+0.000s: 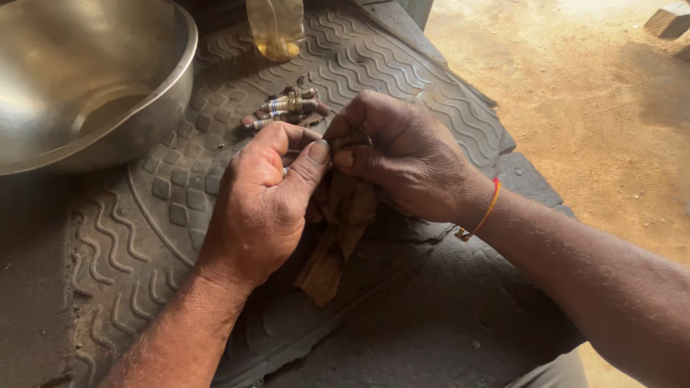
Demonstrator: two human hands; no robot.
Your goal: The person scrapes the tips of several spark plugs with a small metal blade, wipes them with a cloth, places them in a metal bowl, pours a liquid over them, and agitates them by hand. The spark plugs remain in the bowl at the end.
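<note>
Left hand (262, 205) and right hand (402, 154), both pinched on a brown rag (341, 230), apparently wiping something hidden; spark plugs (287, 108) lie just beyond.

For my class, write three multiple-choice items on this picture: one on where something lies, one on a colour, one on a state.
1. Where do the spark plugs lie?
A. in the metal bowl
B. on the rubber mat beyond the hands
C. on the sandy ground

2. What colour is the cloth below the hands?
A. brown
B. white
C. blue

3. How are the left hand and right hand placed?
A. far apart
B. flat on the mat
C. together, fingers pinched around something small

Key: 1 B, they rest on the rubber mat beside the metal bowl; 2 A, it looks stained brown; 3 C, thumbs meet.
</note>
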